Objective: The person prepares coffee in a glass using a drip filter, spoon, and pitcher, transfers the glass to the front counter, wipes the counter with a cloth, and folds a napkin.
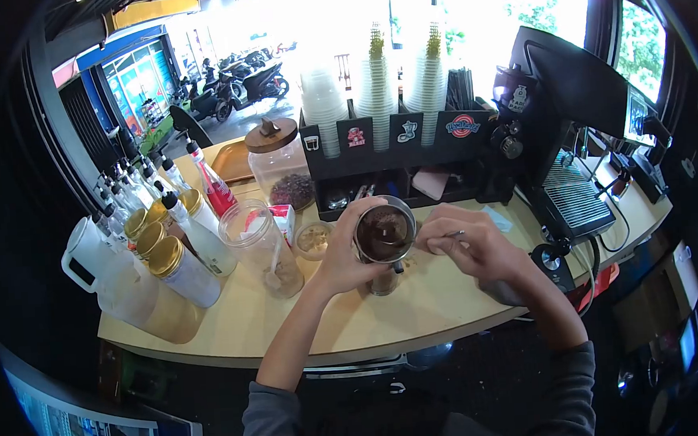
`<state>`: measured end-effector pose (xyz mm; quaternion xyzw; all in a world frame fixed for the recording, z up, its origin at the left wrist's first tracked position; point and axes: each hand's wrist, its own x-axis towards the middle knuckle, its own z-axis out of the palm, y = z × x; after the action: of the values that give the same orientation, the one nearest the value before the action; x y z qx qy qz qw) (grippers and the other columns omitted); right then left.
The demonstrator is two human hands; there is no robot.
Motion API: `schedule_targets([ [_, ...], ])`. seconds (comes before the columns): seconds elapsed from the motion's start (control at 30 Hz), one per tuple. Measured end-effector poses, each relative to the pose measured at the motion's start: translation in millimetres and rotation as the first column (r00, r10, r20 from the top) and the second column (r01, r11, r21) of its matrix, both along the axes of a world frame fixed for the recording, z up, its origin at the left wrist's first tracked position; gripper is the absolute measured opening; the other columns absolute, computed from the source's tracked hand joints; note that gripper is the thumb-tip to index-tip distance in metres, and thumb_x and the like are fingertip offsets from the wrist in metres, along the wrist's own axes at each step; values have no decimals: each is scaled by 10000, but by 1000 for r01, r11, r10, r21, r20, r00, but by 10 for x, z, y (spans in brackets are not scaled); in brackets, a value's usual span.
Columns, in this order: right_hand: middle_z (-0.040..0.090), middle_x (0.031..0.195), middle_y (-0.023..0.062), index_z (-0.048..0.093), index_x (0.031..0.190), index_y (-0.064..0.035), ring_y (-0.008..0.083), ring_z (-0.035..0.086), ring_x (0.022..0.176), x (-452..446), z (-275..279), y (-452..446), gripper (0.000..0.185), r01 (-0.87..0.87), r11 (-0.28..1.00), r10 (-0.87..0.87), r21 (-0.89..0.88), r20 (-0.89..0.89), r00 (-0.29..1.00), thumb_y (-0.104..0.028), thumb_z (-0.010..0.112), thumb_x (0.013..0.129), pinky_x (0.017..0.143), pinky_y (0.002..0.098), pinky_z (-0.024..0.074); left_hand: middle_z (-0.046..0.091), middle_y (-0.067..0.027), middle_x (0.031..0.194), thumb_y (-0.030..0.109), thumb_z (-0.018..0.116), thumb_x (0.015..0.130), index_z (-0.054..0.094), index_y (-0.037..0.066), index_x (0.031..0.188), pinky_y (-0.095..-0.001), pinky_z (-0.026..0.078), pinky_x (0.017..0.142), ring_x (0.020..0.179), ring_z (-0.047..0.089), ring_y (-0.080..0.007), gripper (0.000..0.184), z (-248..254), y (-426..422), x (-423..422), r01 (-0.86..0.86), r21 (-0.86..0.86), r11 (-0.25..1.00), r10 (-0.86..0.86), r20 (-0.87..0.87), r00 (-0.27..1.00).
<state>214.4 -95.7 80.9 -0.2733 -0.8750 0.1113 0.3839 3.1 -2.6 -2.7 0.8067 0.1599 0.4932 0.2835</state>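
My left hand [343,254] is wrapped round a metal-rimmed cup [385,233] with dark brown contents, tilted so that I look into it. Just below the cup, a clear glass [383,283] stands on the counter, partly hidden by the cup. To the right, my right hand [475,246] is closed, pinching a thin metal handle [455,234]; its other end is hidden, so its kind does not show. Left of my left hand stand a tall clear jar [265,251] with something pale inside and a small round container [314,240] with light brown contents.
Several gold-lidded jars [183,268], a white pitcher [116,260] and pump bottles crowd the left of the counter [332,331]. Behind stand a wooden-lidded glass jar [280,166] and a black organizer [377,162] with stacked cups. An espresso machine [575,196] is at right.
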Motion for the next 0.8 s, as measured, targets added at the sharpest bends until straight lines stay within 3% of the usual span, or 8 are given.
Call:
schedule_targets([
  [0.4, 630, 859, 134, 605, 956, 13, 249, 628, 730, -94, -79, 69, 85, 48, 998, -45, 48, -61, 997, 0, 578, 876, 653, 336, 498, 502, -94, 1289, 77, 819, 516, 466, 111, 1288, -398, 338, 1079, 1239, 456, -292, 850, -2, 4, 0, 10, 60, 998, -11, 6, 1000],
  [0.57, 640, 830, 145, 600, 954, 7, 219, 640, 690, -83, -99, 92, 117, 277, 936, -301, -218, -83, 950, -81, 525, 936, 638, 307, 489, 491, -87, 1322, 102, 814, 532, 449, 135, 1306, -449, 265, 1113, 1263, 437, -294, 856, -12, -19, -16, -30, 120, 992, 34, -36, 999],
  [0.7, 637, 852, 134, 603, 939, 14, 240, 637, 709, -65, -43, 110, 118, 201, 963, -225, -177, -126, 966, -77, 528, 929, 644, 320, 486, 487, -69, 1337, 121, 810, 538, 441, 149, 1314, -494, 212, 1129, 1282, 430, -280, 860, -8, -31, -56, -56, 120, 991, 64, -71, 995],
  [0.8, 629, 874, 126, 607, 915, 21, 258, 631, 738, -32, -29, 130, 124, 155, 987, -158, -38, -77, 984, -75, 529, 924, 664, 327, 486, 484, -58, 1345, 127, 810, 536, 431, 161, 1321, -518, 186, 1134, 1296, 422, -270, 872, -11, -31, -85, -72, 99, 992, 80, -86, 993],
])
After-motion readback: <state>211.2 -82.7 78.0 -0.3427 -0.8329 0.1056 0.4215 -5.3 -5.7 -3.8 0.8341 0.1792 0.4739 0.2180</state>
